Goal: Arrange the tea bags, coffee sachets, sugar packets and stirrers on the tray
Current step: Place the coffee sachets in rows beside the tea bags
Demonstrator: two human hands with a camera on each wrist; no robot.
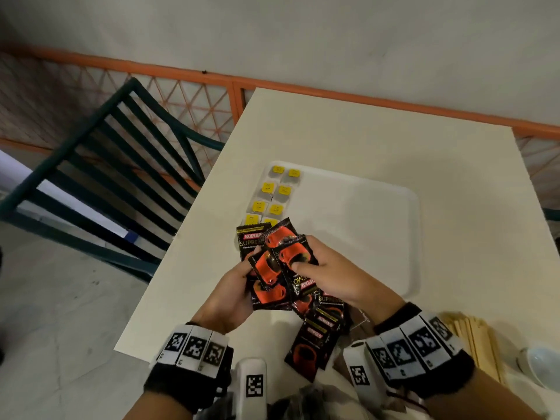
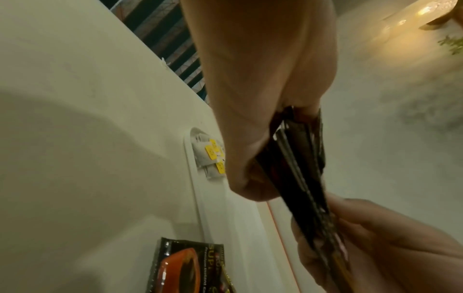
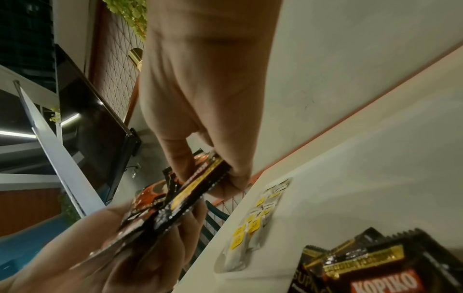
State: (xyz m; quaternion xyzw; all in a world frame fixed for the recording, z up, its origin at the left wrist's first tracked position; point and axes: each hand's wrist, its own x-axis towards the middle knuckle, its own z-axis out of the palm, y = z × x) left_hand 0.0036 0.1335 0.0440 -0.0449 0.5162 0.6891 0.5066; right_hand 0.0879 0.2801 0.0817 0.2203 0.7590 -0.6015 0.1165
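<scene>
— What surrounds the work?
— A cream bench (image 1: pixel 378 140) against a pale wall with an orange lattice rail; a dark slatted chair (image 1: pixel 100 165) sits at the frame's left. A white tray (image 1: pixel 388 213) lies mid-frame, tea bags (image 1: pixel 272 195) in two columns along its left edge.
— And the hands?
— The left hand (image 1: pixel 230 295) and right hand (image 1: pixel 336 277) both grip a fan of coffee sachets (image 1: pixel 272 265), fingers curled round it, above the tray's near left corner.
— Anything only one view shows?
— The head view shows wooden stirrers (image 1: pixel 472 338) at lower right and more sachets (image 1: pixel 315 338) on the bench.

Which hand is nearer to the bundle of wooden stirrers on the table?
Right. The right hand is on the same side as the stirrers, just ahead of them; the left hand is farther off, beyond the coffee sachets both hands grip.
</scene>
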